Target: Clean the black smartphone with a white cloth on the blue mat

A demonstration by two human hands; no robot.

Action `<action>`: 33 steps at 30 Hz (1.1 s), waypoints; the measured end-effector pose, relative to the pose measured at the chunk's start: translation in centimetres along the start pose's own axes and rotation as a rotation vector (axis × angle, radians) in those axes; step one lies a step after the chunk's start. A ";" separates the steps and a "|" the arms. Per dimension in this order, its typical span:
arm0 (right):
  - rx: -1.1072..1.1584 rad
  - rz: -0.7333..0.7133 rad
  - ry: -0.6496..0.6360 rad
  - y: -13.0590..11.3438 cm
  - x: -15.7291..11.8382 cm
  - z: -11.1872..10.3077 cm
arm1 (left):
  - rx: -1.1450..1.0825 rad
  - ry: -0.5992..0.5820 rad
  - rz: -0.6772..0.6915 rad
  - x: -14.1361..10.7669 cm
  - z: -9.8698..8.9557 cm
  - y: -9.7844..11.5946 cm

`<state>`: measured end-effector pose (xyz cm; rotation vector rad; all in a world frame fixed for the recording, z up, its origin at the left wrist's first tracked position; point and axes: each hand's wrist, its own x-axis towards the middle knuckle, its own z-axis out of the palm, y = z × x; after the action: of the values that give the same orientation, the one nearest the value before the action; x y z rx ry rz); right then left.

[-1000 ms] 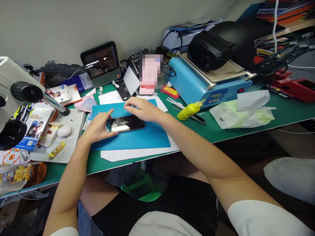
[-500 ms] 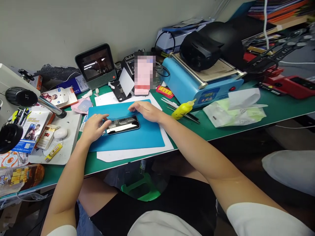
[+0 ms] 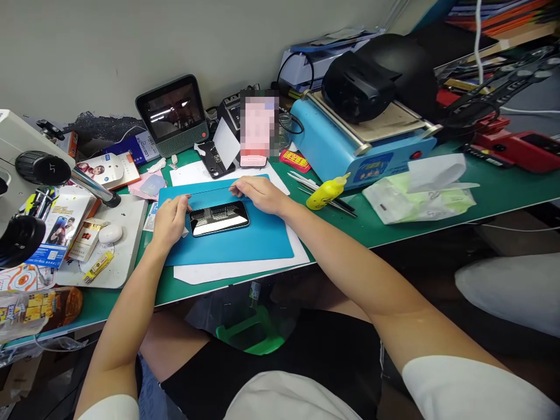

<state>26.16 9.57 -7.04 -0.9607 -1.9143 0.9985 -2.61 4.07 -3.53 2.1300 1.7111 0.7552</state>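
Observation:
A smartphone [image 3: 219, 219] lies face up on a blue mat [image 3: 262, 245], its dark glass reflecting lights. Just beyond its far edge, a thin, dark-edged sheet that looks like a screen protector [image 3: 210, 191] spans the gap between my hands, seen nearly edge-on. My left hand [image 3: 172, 220] is closed, pinching the sheet's left end by the phone's left side. At the other end, my right hand [image 3: 257, 193] pinches with thumb and fingers, above the phone's far right corner. The fingertips are partly hidden.
White paper [image 3: 196, 275] lies under the mat. A yellow bottle [image 3: 326, 193], tweezers [image 3: 304, 179] and a tissue pack [image 3: 415, 198] are to the right. Behind stand a pink-screened phone [image 3: 258, 128] and a smart display [image 3: 172, 114]. A microscope [image 3: 39, 169] stands left.
Both hands have gone from loosely spread fingers to closed pinches. The thin sheet has risen from over the phone to its far side, now stretched between the hands.

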 end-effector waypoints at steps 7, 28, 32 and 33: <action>0.006 0.052 0.073 0.9 0.3 0.4 | 0.056 -0.003 0.000 -0.2 -0.7 0.0; -0.287 0.028 0.125 1.4 0.5 0.6 | 0.099 -0.064 0.005 -0.2 -0.9 -0.1; -0.325 0.064 0.081 1.2 0.5 0.6 | 0.099 -0.053 -0.036 -0.4 -0.9 -0.1; -0.339 0.070 0.068 1.1 0.5 0.6 | 0.105 -0.047 -0.035 -0.5 -0.8 -0.2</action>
<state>25.79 10.26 -8.13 -1.2442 -2.0422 0.6800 -3.30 3.60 -3.06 2.1621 1.7953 0.6136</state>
